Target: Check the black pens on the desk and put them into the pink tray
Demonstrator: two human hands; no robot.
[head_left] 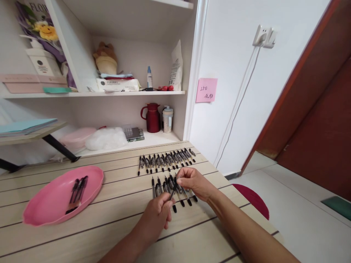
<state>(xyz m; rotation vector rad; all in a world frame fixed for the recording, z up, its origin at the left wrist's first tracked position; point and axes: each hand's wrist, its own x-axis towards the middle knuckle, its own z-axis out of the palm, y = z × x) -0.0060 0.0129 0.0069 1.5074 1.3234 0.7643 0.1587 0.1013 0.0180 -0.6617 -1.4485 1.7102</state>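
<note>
Between my two hands is a dark pen (173, 190), tilted above the table. My left hand (157, 214) is closed around its lower part. At the upper end, the thumb and fingers of my right hand (195, 183) pinch it; the fingertips hide the exact grip. Beneath and just beyond the hands lies a row of pen parts (154, 187), with clear barrels and black ends, partly covered by my hands. Farther back, a second row of similar pen parts (156, 160) lies side by side. A pink tray (49, 195) at left carries several dark pens (80, 190).
The striped wooden table (115, 226) meets a white shelf unit (123, 94). On its lower shelf stand a red jug (153, 118) and a pale cup (167, 120), beside a white plastic bag (106, 138). A small raised stand (46, 129) occupies the left back.
</note>
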